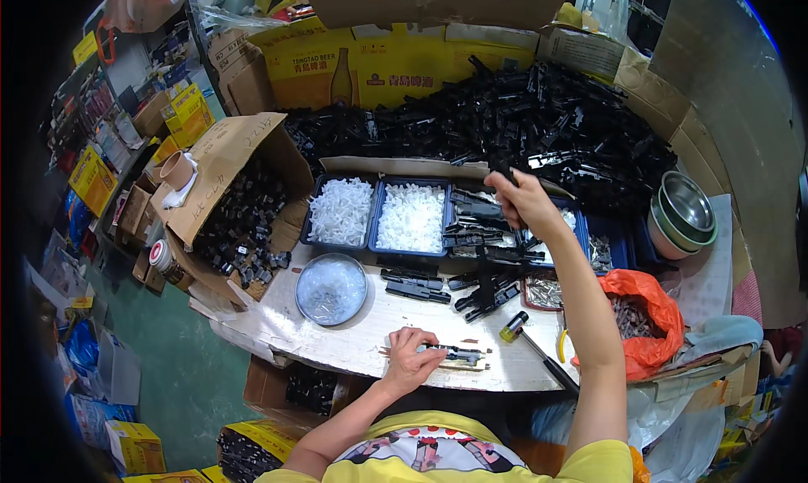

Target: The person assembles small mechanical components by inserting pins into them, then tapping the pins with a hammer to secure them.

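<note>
My left hand (410, 361) is closed at the near edge of the workbench, its fingers pressed on a long black part (459, 353) that lies in a small pale fixture (473, 366). Farther out, my right hand (526, 201) is raised over the blue trays, with its fingers curled round a dark part from the black pieces; its outline is lost against the heap. Several finished-looking black parts (417, 290) lie beyond my left hand. To the right of the fixture rests a mallet (547, 358) with a yellow face and a black handle.
Blue trays hold white plastic pieces (341, 211); a round metal dish (331, 289) stands before them. A heap of black parts (539, 104) fills the back. At left is an open carton (220, 176); at right, an orange bag (665, 327) and stacked bowls (686, 209).
</note>
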Tool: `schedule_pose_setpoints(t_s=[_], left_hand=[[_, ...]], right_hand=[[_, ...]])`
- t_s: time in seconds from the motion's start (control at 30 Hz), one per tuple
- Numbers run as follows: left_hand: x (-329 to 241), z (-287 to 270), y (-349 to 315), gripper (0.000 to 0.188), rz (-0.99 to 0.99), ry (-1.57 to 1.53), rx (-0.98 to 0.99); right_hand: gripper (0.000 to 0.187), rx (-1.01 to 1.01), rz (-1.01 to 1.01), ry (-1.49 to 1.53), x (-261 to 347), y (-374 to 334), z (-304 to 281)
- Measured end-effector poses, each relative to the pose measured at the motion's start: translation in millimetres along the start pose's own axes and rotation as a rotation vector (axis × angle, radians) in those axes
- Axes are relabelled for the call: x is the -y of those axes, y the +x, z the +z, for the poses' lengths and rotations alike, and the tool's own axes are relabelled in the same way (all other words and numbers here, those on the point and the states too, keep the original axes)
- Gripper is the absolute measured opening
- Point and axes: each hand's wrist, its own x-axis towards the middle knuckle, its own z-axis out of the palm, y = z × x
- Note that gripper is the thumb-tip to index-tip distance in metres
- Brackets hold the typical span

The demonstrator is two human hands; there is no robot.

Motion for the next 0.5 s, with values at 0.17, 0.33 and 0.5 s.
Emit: schedule_pose_setpoints(t_s=[0.17,0.33,0.5], left_hand=[[-5,-3,3,0.01,0.003,0.014,0.001],[-2,-3,2,0.011,-0.013,0.005,0.006],[-3,-6,5,0.025,-0.074,-0.023,-0.012]], right_hand=[[0.049,0.169,0.267,0.342,-27,-64,20],[0.033,0.209,0.198,0.403,-69,-98,36],[0.028,-0.053,-0.319,-0.306,-100,-129,69]])
